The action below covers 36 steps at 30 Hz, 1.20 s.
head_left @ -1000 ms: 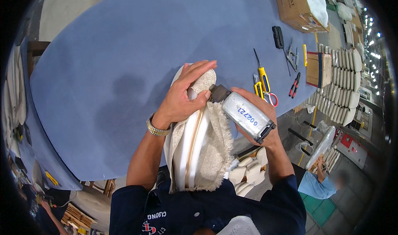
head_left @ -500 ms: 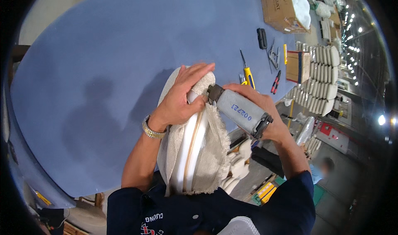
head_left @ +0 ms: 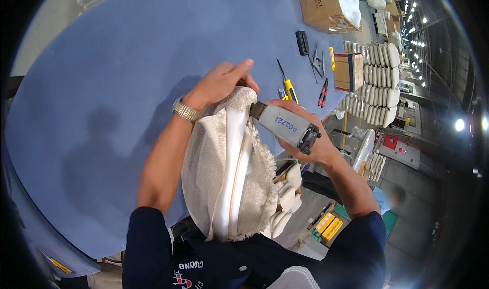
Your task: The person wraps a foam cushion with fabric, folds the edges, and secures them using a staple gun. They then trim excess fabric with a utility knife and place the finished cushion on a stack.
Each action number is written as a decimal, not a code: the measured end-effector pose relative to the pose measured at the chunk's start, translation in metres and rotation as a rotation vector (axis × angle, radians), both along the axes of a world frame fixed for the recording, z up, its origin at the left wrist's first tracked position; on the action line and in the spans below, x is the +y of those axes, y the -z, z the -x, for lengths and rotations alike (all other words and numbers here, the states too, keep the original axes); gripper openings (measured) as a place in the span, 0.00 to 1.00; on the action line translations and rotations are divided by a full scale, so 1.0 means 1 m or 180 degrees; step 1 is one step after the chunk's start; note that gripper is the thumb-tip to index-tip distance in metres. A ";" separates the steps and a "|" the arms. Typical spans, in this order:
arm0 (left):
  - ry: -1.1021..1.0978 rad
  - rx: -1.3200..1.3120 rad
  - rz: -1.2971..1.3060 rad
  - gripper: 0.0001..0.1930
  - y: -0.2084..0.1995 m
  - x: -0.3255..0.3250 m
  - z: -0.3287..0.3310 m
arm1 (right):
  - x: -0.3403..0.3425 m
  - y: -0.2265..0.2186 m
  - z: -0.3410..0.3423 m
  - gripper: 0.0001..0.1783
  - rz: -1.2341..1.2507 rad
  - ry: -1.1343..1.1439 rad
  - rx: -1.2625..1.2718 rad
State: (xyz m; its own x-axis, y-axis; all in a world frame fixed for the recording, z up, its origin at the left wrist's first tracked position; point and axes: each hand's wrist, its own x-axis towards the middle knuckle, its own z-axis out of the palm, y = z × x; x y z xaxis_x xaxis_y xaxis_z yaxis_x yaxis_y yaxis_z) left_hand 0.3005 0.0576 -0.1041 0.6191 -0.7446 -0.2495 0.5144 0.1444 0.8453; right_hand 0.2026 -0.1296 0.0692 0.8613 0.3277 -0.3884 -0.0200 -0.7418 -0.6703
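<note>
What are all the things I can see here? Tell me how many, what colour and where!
Table: one, blue, under everything.
Fabric-covered piece: one, cream-white, held upright at the table's near edge.
Power tool: one, grey, nose against the piece's top.
Cardboard box: one, brown, far right.
Yellow-handled tool: one, beside the grey tool.
Red-handled pliers: one, right edge.
Stacked pads: many, pale, past the table's right edge.
Wristwatch: one, silver-coloured, left wrist.
Left hand: pressing the fabric's top.
Right hand: gripping the power tool.
</note>
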 end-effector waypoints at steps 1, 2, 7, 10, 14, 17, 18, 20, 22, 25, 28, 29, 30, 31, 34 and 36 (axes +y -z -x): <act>-0.0005 -0.0367 -0.0269 0.31 0.004 -0.006 0.000 | -0.003 0.001 -0.002 0.38 -0.0049 -0.0024 0.0050; 0.0019 -0.0719 -0.0516 0.32 0.005 -0.014 0.003 | -0.008 0.002 -0.002 0.41 -0.0081 -0.0018 0.0118; -0.0331 -0.1016 -0.0984 0.33 -0.008 -0.018 0.019 | -0.003 -0.001 -0.006 0.41 0.0156 0.0007 0.0192; -0.0671 -0.1153 -0.0995 0.33 0.000 -0.017 0.027 | 0.010 -0.012 -0.017 0.38 0.0353 0.0018 0.0458; -0.0707 -0.0891 -0.1058 0.30 -0.006 -0.023 0.037 | -0.003 0.001 -0.010 0.37 0.0133 -0.0111 0.0100; -0.0744 -0.0807 -0.0886 0.30 0.006 -0.026 0.028 | -0.010 0.012 -0.005 0.39 -0.0111 0.0150 0.0119; -0.0644 -0.0695 -0.0814 0.30 0.002 -0.023 0.026 | -0.012 0.014 -0.002 0.40 -0.0281 0.0174 -0.0014; -0.0461 -0.0652 -0.0816 0.31 -0.009 -0.017 0.025 | -0.016 0.023 0.010 0.41 -0.0526 0.0075 -0.0528; -0.0313 -0.0769 -0.0997 0.31 -0.021 -0.003 0.021 | -0.014 0.029 0.017 0.42 -0.0649 0.0069 -0.0849; -0.0453 -0.0620 -0.1189 0.35 -0.040 0.016 0.027 | -0.014 0.036 0.050 0.42 -0.0646 0.0308 -0.1089; -0.0378 -0.0850 -0.1750 0.39 -0.057 0.038 0.034 | -0.029 0.077 0.081 0.38 -0.0427 0.1011 -0.0764; -0.0384 -0.0946 -0.1924 0.39 -0.062 0.046 0.035 | -0.028 0.098 0.090 0.37 -0.0216 0.1248 -0.0624; -0.0196 -0.1271 -0.2275 0.37 -0.070 0.054 0.034 | -0.026 0.120 0.098 0.36 0.0045 0.1277 -0.0488; -0.0198 -0.1317 -0.2354 0.36 -0.079 0.057 0.036 | -0.023 0.140 0.106 0.34 0.0327 0.1324 -0.0350; -0.0534 -0.1505 -0.2653 0.30 -0.088 0.079 0.045 | -0.003 0.164 0.129 0.33 0.0485 0.1041 -0.0378; -0.0689 -0.1321 -0.2786 0.29 -0.084 0.107 0.046 | 0.015 0.157 0.138 0.29 0.0168 0.0988 -0.0622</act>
